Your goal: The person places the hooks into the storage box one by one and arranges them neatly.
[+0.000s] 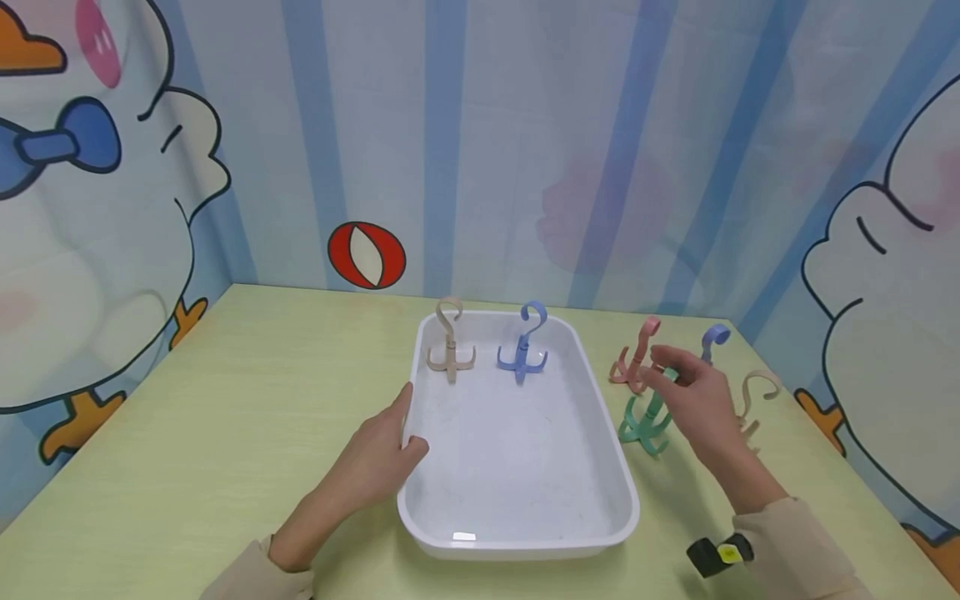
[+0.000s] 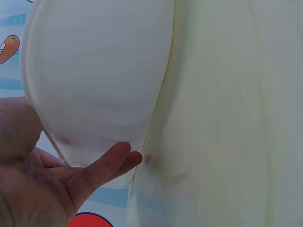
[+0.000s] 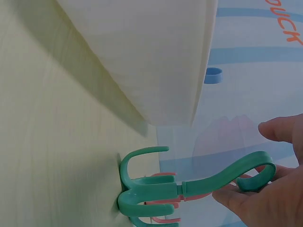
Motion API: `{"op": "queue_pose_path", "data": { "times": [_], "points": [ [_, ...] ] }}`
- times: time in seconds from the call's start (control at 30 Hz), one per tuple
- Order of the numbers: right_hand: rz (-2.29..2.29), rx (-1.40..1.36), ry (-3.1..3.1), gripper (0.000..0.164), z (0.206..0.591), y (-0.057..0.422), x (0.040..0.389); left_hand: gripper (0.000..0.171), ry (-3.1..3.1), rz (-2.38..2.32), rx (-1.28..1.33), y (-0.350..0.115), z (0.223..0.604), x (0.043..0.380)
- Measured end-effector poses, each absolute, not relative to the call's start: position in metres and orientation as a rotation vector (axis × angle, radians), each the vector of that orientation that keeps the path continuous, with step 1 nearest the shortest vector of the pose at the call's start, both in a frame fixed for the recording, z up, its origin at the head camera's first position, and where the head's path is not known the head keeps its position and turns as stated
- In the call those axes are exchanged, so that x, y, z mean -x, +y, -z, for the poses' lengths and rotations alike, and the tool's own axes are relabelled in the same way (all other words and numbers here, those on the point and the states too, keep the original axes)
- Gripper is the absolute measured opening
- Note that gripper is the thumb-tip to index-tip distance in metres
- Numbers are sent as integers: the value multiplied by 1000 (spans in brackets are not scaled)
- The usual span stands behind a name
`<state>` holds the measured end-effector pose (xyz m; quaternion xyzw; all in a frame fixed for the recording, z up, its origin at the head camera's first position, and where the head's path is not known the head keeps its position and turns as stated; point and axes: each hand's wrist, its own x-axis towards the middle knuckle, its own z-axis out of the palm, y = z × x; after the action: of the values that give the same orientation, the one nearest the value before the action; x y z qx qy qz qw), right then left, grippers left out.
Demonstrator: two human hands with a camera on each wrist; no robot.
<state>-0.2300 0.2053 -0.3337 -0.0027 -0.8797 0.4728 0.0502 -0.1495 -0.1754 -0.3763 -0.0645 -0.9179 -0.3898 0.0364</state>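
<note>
My left hand [image 1: 378,454] holds the left side of a white plastic tray [image 1: 517,546], thumb over the rim and fingers along the outer wall [image 2: 99,85]. My right hand [image 1: 697,400] is at the curved top of a green four-pronged hanging hook [image 1: 647,425], which stands on its prongs on the table. In the right wrist view, the fingers lie behind the curl of the green hook [image 3: 213,184], while the thumb stays apart from it. Inside the tray, a beige hook [image 1: 451,354] and a blue hook [image 1: 522,358] stand upright at the far end.
Right of the tray, a pink hook [image 1: 640,354] stands behind the green one. Another blue hook [image 1: 715,335] and a beige hook [image 1: 759,387] are partly hidden by my right hand. A striped cartoon curtain [image 1: 495,150] borders the pale green table [image 1: 300,375].
</note>
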Motion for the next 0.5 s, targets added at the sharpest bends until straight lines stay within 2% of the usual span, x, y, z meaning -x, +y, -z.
{"op": "queue_pose_path", "data": {
  "times": [0.5],
  "points": [
    [-1442, -2, -2692, 64, 342, 206, 231, 80, -2809, 1204, 207, -175, 375, 149]
  ]
}}
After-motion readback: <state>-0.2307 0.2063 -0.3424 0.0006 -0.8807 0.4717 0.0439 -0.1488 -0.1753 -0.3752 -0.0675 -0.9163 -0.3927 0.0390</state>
